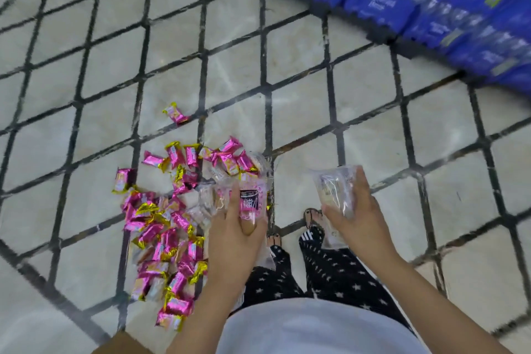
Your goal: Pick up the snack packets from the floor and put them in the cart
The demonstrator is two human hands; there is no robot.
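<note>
- A white garment point(310, 325) fills the bottom edge, with both bare forearms reaching forward from either side of it.
- Below it show black trousers point(330, 273) with small white stars, and a foot in a sandal point(314, 220) standing between the two hands.
- The left hand point(232, 236) is curled round a clear snack packet point(250, 201) with pink print and a dark label; the thumb lies across its front and a fingertip shows through the plastic from behind.
- The right hand point(356, 218) grasps a second clear packet point(333, 187) with pale contents, fingers wrapped over its right side and the packet's top standing above them.
- The two hands are apart, each with its own packet, both held above a black wire grid point(268, 112) that spreads across the whole view.
- Just left of the left hand lies a loose pile of pink-and-gold snack packets point(169, 227), mixed with a few clear ones; they cover the wires where they lie.
- One lone pink packet point(175, 113) lies farther out, apart from the pile, touching a wire.
- Pale floor tiles point(367, 89) show through the grid's openings.
- At the far upper right stand blue shrink-wrapped bottle packs point(402, 0), blurred.
</note>
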